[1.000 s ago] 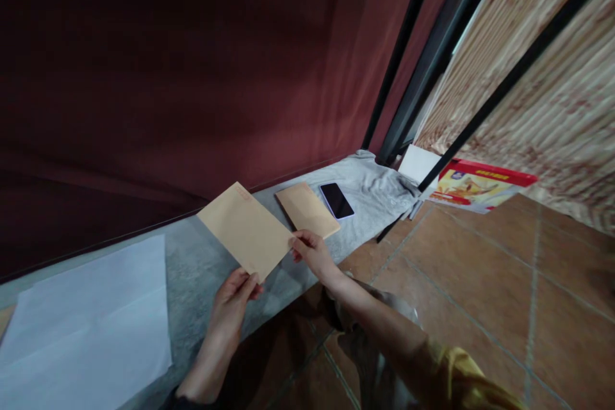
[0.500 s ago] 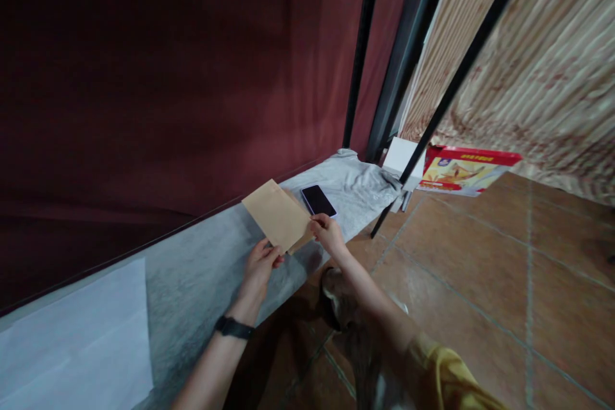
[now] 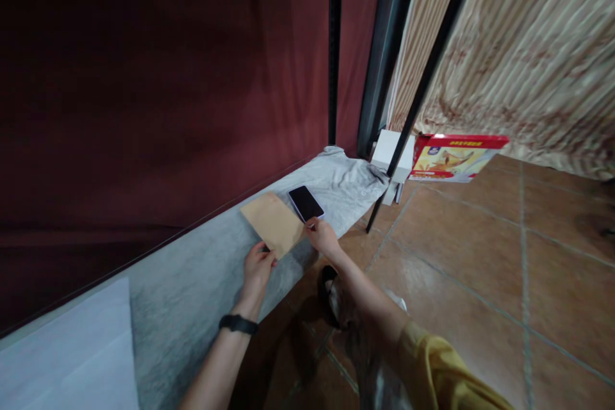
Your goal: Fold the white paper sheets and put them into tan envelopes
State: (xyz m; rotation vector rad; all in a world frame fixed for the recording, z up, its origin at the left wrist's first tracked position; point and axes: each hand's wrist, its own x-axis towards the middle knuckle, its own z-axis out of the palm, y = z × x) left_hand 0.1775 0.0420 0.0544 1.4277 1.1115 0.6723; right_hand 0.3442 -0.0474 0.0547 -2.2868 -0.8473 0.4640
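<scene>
A tan sheet of paper, perhaps an envelope (image 3: 275,223), is held low over the grey cloth-covered shelf (image 3: 192,288). My left hand (image 3: 258,269), with a black band on its wrist, pinches the near corner. At the right corner, the fingers of my right hand (image 3: 321,235) are closed on the same paper. Just beyond my right hand lies a phone (image 3: 306,203) with a dark screen, its lower end close to the paper's edge. The undersides of both hands' fingers are partly hidden.
White paper (image 3: 72,346) lies at the shelf's left end. A dark red curtain (image 3: 168,90) hangs behind. Black poles (image 3: 423,77) rise at the right end, near a white box (image 3: 391,150) and a red-and-yellow carton (image 3: 454,159). Brown tiles (image 3: 461,237) cover the floor.
The view has shifted slightly. The tan paper sits lower and flatter, and its separate lower layer no longer shows. Both hands keep hold of its corners.
</scene>
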